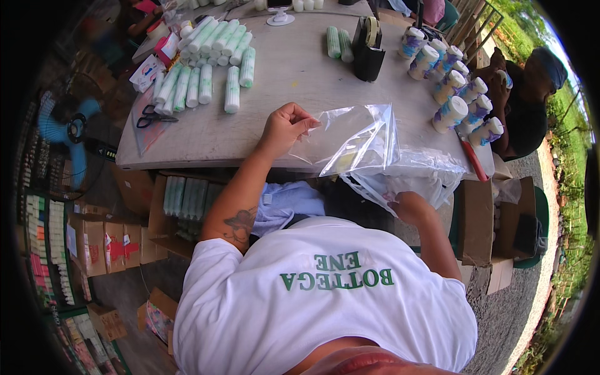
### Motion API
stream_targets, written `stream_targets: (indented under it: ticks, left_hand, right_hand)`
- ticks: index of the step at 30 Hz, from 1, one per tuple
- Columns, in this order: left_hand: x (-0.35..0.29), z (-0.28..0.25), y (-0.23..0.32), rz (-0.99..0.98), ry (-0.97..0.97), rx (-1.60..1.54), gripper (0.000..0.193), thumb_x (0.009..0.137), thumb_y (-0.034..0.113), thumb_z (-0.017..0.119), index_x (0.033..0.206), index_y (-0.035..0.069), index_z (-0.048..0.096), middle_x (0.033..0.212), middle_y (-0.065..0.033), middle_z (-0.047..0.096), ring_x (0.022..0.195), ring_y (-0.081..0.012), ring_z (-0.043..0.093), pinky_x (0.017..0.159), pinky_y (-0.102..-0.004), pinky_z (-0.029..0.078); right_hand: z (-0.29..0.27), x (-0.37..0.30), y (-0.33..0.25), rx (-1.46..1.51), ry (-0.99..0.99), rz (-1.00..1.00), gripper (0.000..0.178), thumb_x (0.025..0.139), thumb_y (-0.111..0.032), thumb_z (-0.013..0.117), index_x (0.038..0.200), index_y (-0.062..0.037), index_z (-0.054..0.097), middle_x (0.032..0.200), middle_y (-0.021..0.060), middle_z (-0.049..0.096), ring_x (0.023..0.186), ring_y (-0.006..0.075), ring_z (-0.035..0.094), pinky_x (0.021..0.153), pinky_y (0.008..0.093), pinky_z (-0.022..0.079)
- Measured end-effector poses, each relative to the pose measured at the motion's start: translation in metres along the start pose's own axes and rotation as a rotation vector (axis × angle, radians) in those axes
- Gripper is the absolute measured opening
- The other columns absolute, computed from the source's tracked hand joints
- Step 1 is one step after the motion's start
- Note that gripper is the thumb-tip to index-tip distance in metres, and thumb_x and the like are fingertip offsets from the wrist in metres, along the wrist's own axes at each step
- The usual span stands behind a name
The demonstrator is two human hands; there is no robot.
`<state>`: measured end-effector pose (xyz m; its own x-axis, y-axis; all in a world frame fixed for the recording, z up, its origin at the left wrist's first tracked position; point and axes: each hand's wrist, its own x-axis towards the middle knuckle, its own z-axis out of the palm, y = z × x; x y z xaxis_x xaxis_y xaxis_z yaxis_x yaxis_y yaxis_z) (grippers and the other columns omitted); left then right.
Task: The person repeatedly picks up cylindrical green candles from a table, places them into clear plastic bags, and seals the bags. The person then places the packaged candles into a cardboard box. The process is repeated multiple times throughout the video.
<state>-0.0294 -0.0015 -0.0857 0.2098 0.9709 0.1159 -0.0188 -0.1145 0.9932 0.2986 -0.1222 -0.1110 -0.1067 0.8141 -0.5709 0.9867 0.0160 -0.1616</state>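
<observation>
My left hand (289,127) is raised over the near part of the table, thumb and fingers pinched on the edge of a clear plastic sheet or bag (359,140). The film stretches to the right and catches the light. At the table's front edge, my right hand (412,207) is closed on a heap of clear plastic bags (420,178) that hangs over the edge. Its fingertips are partly hidden by the plastic. I cannot tell whether the raised film is separate from the heap.
White cylindrical packs with green print (215,37) are stacked at left, beside scissors (150,117). A black tape dispenser (367,53) stands further back. Several white jars with purple labels (450,114) and a red-handled tool (474,159) are at right. Another person (525,106) sits there. Cardboard boxes (472,222) flank me.
</observation>
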Motion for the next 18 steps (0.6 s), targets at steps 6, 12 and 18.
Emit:
stream_targets:
  ticks: [6,12,18]
  left_hand:
    - [-0.006,0.006,0.003,0.049,0.011,0.139,0.029,0.077,0.021,0.077,0.068,0.006,0.054,0.058,0.0027,0.055,0.049,-0.0029,0.046,0.043,-0.0194,0.037]
    - [-0.005,-0.003,0.001,0.025,-0.009,0.111,0.028,0.081,0.025,0.073,0.069,0.008,0.054,0.058,0.0052,0.049,0.048,-0.0018,0.041,0.043,-0.019,0.035]
    - [-0.006,-0.008,-0.002,0.04,0.048,-0.047,0.027,0.081,0.025,0.072,0.072,0.006,0.055,0.059,0.004,0.051,0.047,-0.0034,0.042,0.043,-0.02,0.036]
  right_hand:
    - [-0.076,-0.057,-0.089,0.173,0.743,-0.558,0.057,0.072,-0.024,0.076,0.123,-0.0133,0.054,0.119,0.0127,0.054,0.117,0.0313,0.048,0.093,0.0452,0.039]
    - [-0.062,0.002,-0.121,-0.2,0.946,-0.637,0.068,0.073,-0.015,0.071,0.135,-0.0233,0.043,0.142,0.0107,0.036,0.133,0.0293,0.032,0.104,0.05,0.029]
    - [-0.077,-0.016,-0.062,0.459,1.143,-0.78,0.05,0.077,0.001,0.059,0.124,-0.0114,0.052,0.13,0.0143,0.049,0.113,0.0294,0.053,0.091,0.0431,0.044]
